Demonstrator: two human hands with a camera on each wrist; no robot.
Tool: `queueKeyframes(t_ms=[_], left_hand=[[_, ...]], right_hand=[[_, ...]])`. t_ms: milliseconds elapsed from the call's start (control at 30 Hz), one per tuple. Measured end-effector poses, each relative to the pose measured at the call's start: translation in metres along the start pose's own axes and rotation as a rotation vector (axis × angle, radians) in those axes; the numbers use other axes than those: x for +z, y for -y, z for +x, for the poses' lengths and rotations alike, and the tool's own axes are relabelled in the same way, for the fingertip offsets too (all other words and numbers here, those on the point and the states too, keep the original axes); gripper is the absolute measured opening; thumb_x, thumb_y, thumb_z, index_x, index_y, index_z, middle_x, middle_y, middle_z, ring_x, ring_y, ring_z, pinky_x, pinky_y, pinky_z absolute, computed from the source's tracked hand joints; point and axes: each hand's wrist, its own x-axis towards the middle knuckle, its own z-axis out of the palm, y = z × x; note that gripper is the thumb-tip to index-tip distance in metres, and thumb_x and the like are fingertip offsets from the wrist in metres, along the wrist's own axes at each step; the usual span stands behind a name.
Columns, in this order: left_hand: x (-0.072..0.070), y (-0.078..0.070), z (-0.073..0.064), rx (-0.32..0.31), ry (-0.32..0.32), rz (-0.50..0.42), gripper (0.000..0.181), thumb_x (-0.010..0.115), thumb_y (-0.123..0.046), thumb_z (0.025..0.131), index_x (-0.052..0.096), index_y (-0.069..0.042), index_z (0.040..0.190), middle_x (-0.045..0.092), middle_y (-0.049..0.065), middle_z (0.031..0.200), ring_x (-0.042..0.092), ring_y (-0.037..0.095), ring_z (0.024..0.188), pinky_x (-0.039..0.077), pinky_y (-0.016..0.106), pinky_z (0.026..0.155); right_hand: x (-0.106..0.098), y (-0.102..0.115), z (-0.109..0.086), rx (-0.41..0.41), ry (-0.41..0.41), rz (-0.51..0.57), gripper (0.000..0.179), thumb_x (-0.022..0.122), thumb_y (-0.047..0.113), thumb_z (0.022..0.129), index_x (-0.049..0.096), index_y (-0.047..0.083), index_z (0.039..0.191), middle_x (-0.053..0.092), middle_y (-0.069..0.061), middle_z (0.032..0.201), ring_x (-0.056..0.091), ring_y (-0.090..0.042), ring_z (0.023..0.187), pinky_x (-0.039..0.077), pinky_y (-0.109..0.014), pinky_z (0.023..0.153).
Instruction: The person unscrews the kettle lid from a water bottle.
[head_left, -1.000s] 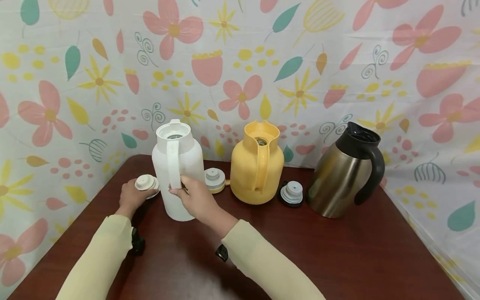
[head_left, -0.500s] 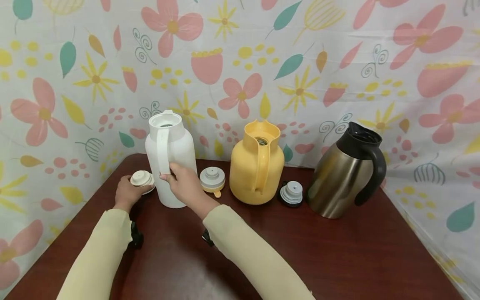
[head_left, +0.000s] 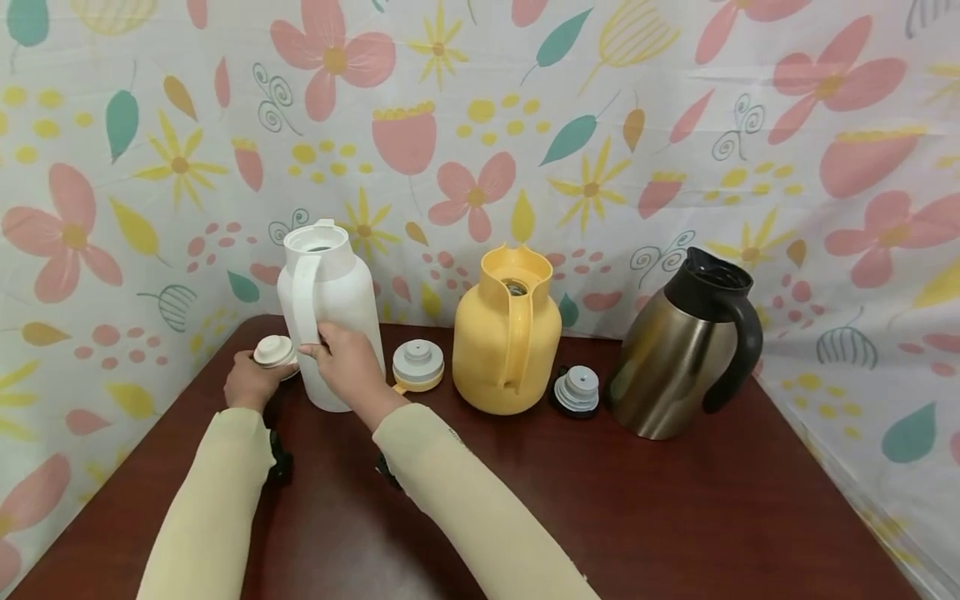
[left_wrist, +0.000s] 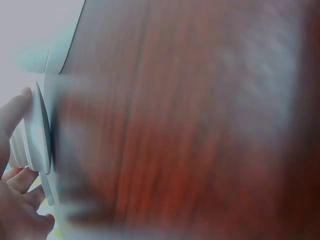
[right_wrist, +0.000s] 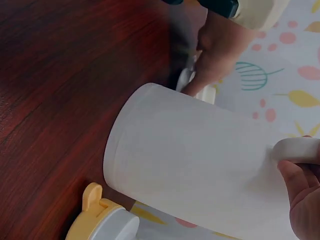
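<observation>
A white vacuum jug [head_left: 345, 308] with its top uncovered stands at the back left of the table. My right hand [head_left: 348, 362] holds the lower end of its handle; in the right wrist view the fingers [right_wrist: 295, 180] wrap that tip. Just left of the jug, my left hand [head_left: 253, 379] holds a white lid [head_left: 275, 352], stopper side up. In the left wrist view, thumb and fingers pinch the lid [left_wrist: 37, 135] at its edge, close by the jug. A grey-and-yellow lid [head_left: 417, 365] lies right of the jug, its yellow tab toward the front left.
An uncovered yellow jug [head_left: 487, 350] stands mid-back. Right of it are a grey-and-black lid [head_left: 576, 392] and a steel jug [head_left: 660, 358] with a black handle. A flowered cloth [head_left: 480, 100] hangs behind the dark wooden table [head_left: 637, 517].
The white jug has shifted left and back with my right hand on its handle. My left hand and the white lid have moved slightly left. The grey-and-yellow lid has turned, tab swinging right to left.
</observation>
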Motion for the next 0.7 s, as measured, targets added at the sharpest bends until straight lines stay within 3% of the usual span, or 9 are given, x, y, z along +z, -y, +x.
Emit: queueKeyframes(t_ms=[200, 467, 533, 700], left_hand=[[0.000, 0.001, 0.007, 0.013, -0.023, 0.019, 0.090, 0.071, -0.038, 0.090, 0.027, 0.009, 0.152, 0.046, 0.039, 0.144, 0.046, 0.056, 0.131, 0.038, 0.062, 0.113], [-0.006, -0.001, 0.013, 0.028, -0.016, 0.039, 0.091, 0.071, -0.038, 0.090, 0.026, 0.011, 0.152, 0.046, 0.039, 0.144, 0.047, 0.056, 0.132, 0.033, 0.062, 0.116], [-0.002, -0.001, 0.015, 0.027, -0.012, 0.036, 0.092, 0.071, -0.039, 0.089, 0.026, 0.010, 0.152, 0.046, 0.038, 0.145, 0.047, 0.055, 0.132, 0.032, 0.063, 0.117], [0.005, 0.001, 0.018, 0.020, -0.014, 0.036, 0.091, 0.072, -0.040, 0.088, 0.029, 0.008, 0.151, 0.047, 0.035, 0.145, 0.048, 0.053, 0.132, 0.031, 0.064, 0.117]], right_hand=[[0.007, 0.003, 0.009, 0.005, -0.020, -0.014, 0.021, 0.063, 0.027, 0.100, 0.064, 0.007, 0.093, 0.066, -0.005, 0.077, 0.054, -0.008, 0.064, 0.035, -0.013, 0.059], [0.010, 0.009, 0.017, 0.034, -0.040, 0.004, 0.020, 0.062, 0.027, 0.101, 0.070, 0.008, 0.103, 0.076, -0.007, 0.093, 0.072, -0.014, 0.084, 0.040, -0.011, 0.064], [0.010, 0.007, 0.018, 0.045, -0.053, 0.019, 0.019, 0.063, 0.026, 0.100, 0.071, 0.009, 0.104, 0.077, -0.006, 0.097, 0.073, -0.014, 0.088, 0.041, -0.012, 0.065], [0.011, 0.003, 0.016, 0.073, -0.058, 0.076, 0.020, 0.064, 0.025, 0.099, 0.073, 0.008, 0.108, 0.078, -0.007, 0.098, 0.064, -0.010, 0.075, 0.039, -0.013, 0.063]])
